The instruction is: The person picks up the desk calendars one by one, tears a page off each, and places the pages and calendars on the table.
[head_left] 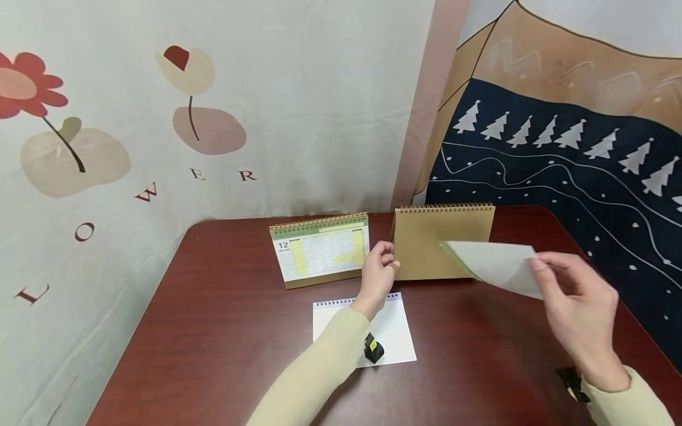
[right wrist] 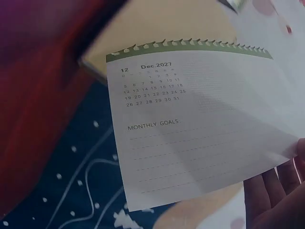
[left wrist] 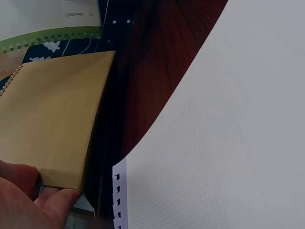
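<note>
At its left edge, a brown cardboard desk calendar (head_left: 421, 242) is gripped by my left hand (head_left: 379, 279). In the left wrist view the thumb lies on the calendar's brown face (left wrist: 57, 114), with fingers curled at the edge. My right hand (head_left: 581, 307) pinches a loose calendar page (head_left: 503, 269) by one end, held up in front of the brown calendar. Up close, the page (right wrist: 157, 157) reads "Dec.2027" and "MONTHLY GOALS". Ragged open holes run along its green edge.
Left of the brown calendar stands another desk calendar (head_left: 325, 251) showing month 12. A white sheet with punched holes (head_left: 396, 337) lies on the dark red table (head_left: 224, 331), partly under my left forearm. Patterned curtains (head_left: 319, 106) hang behind the table.
</note>
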Demonstrator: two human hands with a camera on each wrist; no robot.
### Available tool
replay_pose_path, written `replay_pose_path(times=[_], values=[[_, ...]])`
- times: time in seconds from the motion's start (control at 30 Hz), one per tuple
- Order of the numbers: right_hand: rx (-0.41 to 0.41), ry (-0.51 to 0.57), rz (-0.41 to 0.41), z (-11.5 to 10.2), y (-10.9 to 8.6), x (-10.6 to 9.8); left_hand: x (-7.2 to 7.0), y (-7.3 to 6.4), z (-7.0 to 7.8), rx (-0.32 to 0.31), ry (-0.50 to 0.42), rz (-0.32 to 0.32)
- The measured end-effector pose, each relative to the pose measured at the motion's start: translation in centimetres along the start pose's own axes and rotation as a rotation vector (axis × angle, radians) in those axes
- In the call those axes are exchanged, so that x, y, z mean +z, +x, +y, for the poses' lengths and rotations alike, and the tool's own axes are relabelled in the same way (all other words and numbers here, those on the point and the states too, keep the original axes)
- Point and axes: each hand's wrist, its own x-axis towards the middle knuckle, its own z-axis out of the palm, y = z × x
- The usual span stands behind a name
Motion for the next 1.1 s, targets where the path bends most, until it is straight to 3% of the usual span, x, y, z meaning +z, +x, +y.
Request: replay_pose_path(times=[0.13, 0.33, 0.47, 0.63, 0.83, 1.1], values=[[-0.112, -0.041, -0.081, -0.5, -1.1, 0.9, 0.1, 0.2, -0.1, -0.005, 0.012, 0.019], [-0.319, -0.176, -0.16, 1.1, -2.8, 2.0, 0.2, 0.4, -0.3, -0.025, 0.035, 0.024], [-0.394, -0.252, -0.241, 1.6, -3.8, 2.4, 0.3, 0.5, -0.4, -0.027, 0.038, 0.022], [-0.419, -0.268, -0.415, 1.9, -4.9, 2.9, 0.4, 0.7, -0.4, -0.04, 0.045, 0.029], [-0.364, -0.269, -0.65, 2.2, -6.0, 3.5, 0.3, 0.9, -0.2, -0.064, 0.049, 0.031], [-0.342, -0.253, -0.834, 2.5, -7.2, 4.0, 0.3, 0.9, -0.4, -0.083, 0.035, 0.017]])
